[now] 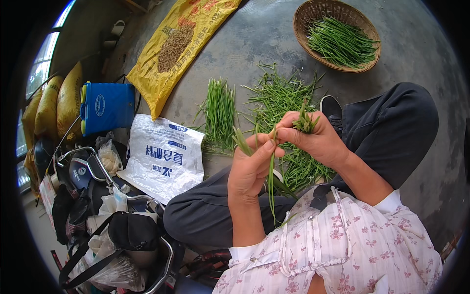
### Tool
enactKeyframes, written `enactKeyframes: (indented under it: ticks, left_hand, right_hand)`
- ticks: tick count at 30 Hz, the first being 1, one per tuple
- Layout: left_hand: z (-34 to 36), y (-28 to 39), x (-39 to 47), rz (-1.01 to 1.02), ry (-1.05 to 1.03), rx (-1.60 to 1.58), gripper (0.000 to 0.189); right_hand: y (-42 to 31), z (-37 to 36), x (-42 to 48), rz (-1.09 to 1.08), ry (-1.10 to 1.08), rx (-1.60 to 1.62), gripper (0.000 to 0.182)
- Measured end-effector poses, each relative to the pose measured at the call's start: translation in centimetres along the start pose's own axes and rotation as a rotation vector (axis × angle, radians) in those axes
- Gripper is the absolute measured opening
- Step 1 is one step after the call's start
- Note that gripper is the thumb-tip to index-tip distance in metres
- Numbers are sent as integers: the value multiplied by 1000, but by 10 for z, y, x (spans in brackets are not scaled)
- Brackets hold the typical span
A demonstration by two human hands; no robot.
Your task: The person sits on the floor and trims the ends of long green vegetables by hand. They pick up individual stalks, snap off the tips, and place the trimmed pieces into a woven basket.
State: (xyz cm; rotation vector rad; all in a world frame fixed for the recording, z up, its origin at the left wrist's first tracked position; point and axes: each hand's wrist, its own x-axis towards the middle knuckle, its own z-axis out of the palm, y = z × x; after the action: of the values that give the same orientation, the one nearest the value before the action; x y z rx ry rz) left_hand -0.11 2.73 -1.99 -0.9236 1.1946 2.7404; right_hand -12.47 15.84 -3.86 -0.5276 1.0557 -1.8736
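Observation:
My left hand [249, 171] pinches a few long green stalks [271, 183] that hang down toward my lap. Some paler leafy bits [241, 142] stick up behind its thumb. Close against it, my right hand [317, 141] grips a small clump of short stalk ends [306, 121], its thumb and fingertip meeting the left fingers at the upper part of the stalks. Below and beyond both hands, a loose heap of chive-like green stalks [282, 95] spreads over the floor. To its left lies a neater bundle of the same stalks [220, 108].
A wicker basket [301, 27] at the upper right holds more stalks. A yellow sack [154, 79] bearing grain lies beyond a white printed sack [165, 154]. At left stand a blue sprayer tank [110, 106], full yellow sacks [69, 99] and a bag-laden motorbike [88, 172].

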Motion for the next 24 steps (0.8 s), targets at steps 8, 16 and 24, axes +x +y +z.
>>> enactKeyframes:
  ticks: [8,16,24]
  left_hand:
    - [4,-1,1,6,12,-51,16]
    - [2,-1,2,-13,29,-34,15]
    - [5,0,6,83,209,21,17]
  right_hand:
    - [6,2,1,18,57,-34,16]
    - [4,2,2,-14,185,-145,15]
    - [2,-5,1,-17,425,-78,13]
